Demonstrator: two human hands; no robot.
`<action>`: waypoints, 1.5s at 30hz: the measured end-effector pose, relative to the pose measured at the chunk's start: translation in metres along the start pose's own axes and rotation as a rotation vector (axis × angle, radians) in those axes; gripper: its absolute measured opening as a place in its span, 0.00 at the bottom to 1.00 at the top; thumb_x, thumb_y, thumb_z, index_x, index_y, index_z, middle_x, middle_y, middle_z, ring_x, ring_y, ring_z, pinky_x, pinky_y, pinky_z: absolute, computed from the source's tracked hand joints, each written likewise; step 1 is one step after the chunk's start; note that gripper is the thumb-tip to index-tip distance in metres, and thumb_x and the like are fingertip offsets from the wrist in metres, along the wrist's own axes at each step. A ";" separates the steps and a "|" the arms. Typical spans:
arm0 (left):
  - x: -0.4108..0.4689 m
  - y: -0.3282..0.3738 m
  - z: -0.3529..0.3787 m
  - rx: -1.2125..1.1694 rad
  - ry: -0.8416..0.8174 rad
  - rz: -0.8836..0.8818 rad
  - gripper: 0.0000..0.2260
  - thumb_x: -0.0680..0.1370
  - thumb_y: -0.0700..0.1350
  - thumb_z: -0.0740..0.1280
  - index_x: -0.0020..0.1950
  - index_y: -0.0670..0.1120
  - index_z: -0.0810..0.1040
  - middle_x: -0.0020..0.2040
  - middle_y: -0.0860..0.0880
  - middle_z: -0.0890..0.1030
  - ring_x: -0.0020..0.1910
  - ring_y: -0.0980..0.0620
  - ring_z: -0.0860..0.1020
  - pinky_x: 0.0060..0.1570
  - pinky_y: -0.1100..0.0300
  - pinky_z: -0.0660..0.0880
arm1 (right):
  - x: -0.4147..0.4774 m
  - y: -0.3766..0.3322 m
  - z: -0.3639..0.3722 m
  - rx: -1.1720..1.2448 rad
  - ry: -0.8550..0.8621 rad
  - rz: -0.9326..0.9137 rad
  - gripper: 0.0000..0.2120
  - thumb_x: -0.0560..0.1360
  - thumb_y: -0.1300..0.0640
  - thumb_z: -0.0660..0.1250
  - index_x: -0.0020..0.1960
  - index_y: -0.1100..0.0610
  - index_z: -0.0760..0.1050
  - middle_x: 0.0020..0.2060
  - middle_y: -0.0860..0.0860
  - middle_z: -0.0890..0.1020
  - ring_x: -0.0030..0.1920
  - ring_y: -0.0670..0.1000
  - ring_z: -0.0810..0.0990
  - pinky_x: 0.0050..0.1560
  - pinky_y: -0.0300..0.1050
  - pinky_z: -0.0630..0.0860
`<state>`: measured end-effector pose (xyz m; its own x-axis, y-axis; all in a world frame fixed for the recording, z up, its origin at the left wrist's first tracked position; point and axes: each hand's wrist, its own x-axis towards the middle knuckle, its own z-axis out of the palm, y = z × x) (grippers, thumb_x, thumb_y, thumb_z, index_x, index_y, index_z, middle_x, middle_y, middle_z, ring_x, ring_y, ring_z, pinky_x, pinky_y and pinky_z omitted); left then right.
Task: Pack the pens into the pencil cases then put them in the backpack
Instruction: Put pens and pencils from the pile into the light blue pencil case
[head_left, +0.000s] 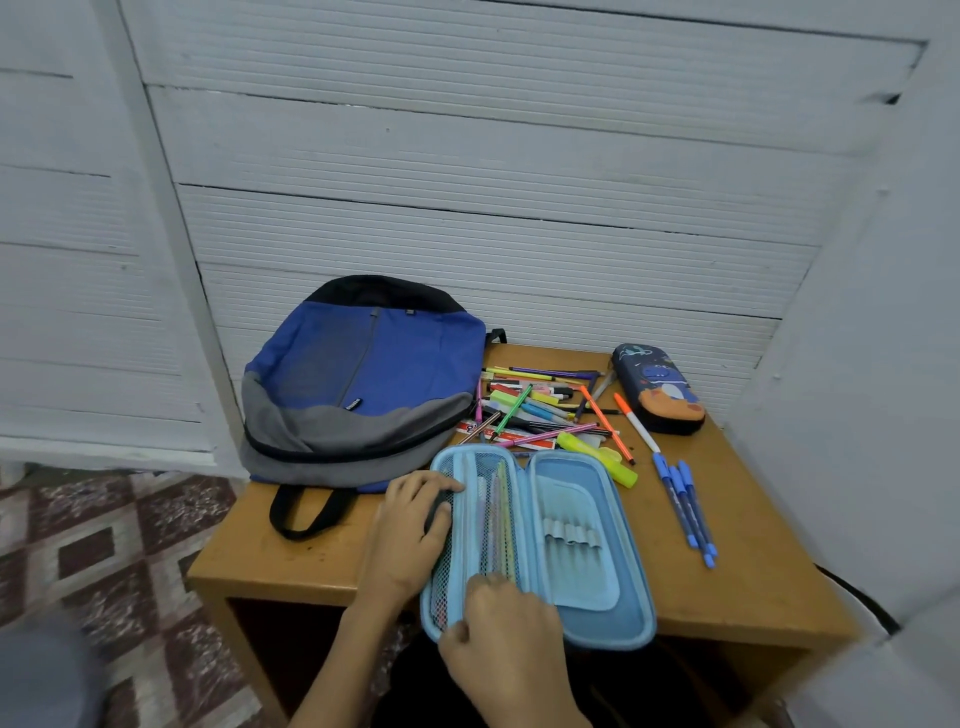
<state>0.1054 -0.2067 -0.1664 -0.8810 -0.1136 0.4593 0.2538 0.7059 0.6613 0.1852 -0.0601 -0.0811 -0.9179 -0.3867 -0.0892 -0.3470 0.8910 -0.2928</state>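
Blue case (582, 540) lies open at tabletop's (753, 571) 6 o'clock edge. Left hand (410, 535) steadies its rim; right hand (498, 634) grip pinched on pens under mesh. Pens light, slick: hold mid-barrel. Loose pile (545, 410) at 12.

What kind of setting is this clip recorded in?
Probably a room in a home: a small wooden table pushed against a white-painted ribbed wall, patterned floor tiles, and a backpack with loose pens.

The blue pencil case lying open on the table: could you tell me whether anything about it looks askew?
Yes: the blue pencil case overhangs the table at its near edge, steadied by the left hand and right hand.
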 end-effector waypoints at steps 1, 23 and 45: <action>0.001 0.001 -0.001 -0.030 -0.004 -0.008 0.14 0.75 0.54 0.54 0.55 0.58 0.76 0.55 0.60 0.74 0.58 0.60 0.68 0.59 0.55 0.70 | -0.001 0.004 0.002 0.049 0.000 -0.009 0.06 0.77 0.51 0.58 0.47 0.53 0.63 0.50 0.52 0.73 0.55 0.56 0.77 0.44 0.46 0.63; -0.002 0.002 -0.012 -0.349 -0.080 -0.158 0.21 0.68 0.59 0.68 0.59 0.57 0.76 0.61 0.61 0.71 0.61 0.67 0.70 0.60 0.64 0.68 | 0.026 0.159 0.010 0.606 0.317 0.381 0.24 0.72 0.64 0.69 0.67 0.55 0.73 0.57 0.55 0.79 0.57 0.56 0.78 0.58 0.50 0.75; -0.012 0.022 -0.044 0.291 -0.136 -0.168 0.22 0.70 0.69 0.52 0.59 0.66 0.73 0.66 0.56 0.69 0.68 0.48 0.63 0.65 0.48 0.64 | 0.016 0.129 0.016 0.957 0.215 0.311 0.15 0.69 0.63 0.75 0.50 0.49 0.75 0.46 0.51 0.81 0.45 0.53 0.81 0.46 0.47 0.80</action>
<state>0.1389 -0.2203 -0.1311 -0.9508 -0.1644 0.2625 -0.0059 0.8570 0.5153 0.1291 0.0452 -0.1356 -0.9887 -0.0369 -0.1456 0.1241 0.3456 -0.9302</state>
